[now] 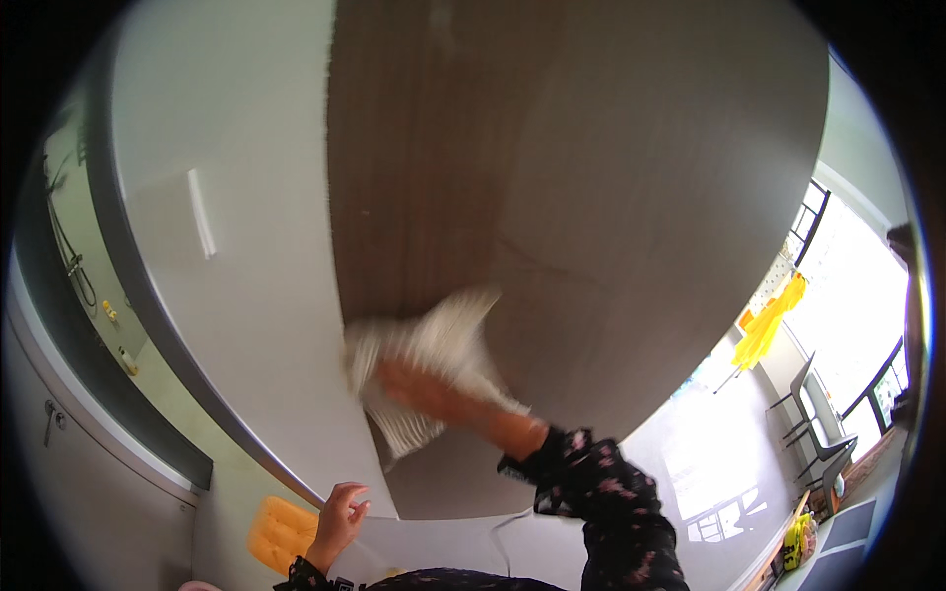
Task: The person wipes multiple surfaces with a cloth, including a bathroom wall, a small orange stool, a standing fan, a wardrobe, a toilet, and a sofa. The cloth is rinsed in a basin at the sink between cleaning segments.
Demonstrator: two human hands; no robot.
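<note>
My right hand (429, 395), blurred, presses a cream ribbed cloth (462, 325) against a tall brown wood-grain panel (591, 185). Part of the cloth is beneath the palm, and its corners spread out on both sides. The cloth reaches the panel's left edge, where a pale wall (244, 185) begins. Down at the lower left, my left hand (340, 523) holds nothing. Its fingers are loosely curled and apart, close to the bottom of the pale wall.
A tufted orange cushion (281, 533) is below, beside my left hand. Through a dark-framed doorway at left hangs a shower hose (74, 262). A grey door (96, 473) stands lower left. Far right are chairs (813, 421), yellow cloth (768, 325) and bright windows.
</note>
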